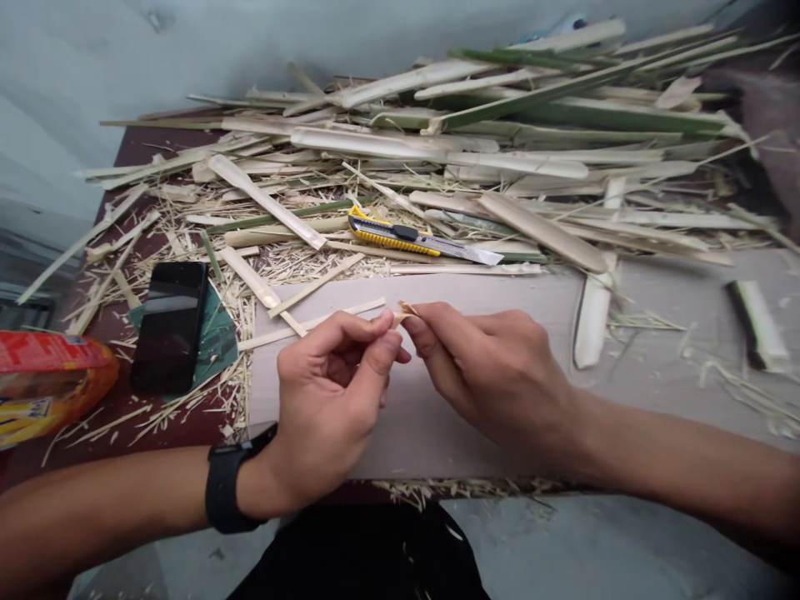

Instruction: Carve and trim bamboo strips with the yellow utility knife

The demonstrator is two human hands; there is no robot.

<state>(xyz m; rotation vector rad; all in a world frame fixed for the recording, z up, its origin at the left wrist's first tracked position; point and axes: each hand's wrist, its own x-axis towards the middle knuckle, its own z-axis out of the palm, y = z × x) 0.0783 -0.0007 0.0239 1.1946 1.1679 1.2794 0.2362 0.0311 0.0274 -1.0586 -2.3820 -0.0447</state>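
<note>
Close together above the pale board [431,292], my two hands meet at their fingertips. A small piece of pale wood or bamboo [398,317], mostly hidden by fingers, sits in the pinch of my left hand [334,392]. My right hand [500,367] is closed on a small tan folded scrap [407,308] that touches this piece; its material I cannot make out. Behind the hands lies a yellow utility knife [400,237], its blade out and pointing right. A thin pale strip [350,310] rests on the board just behind my left fingers.
Split bamboo pieces [400,146] and shavings cover the back of the table. On the left are a black phone [168,325] on a green sheet [218,333] and an orange-red package [53,387]. Short bamboo pieces [593,312] lie at the right.
</note>
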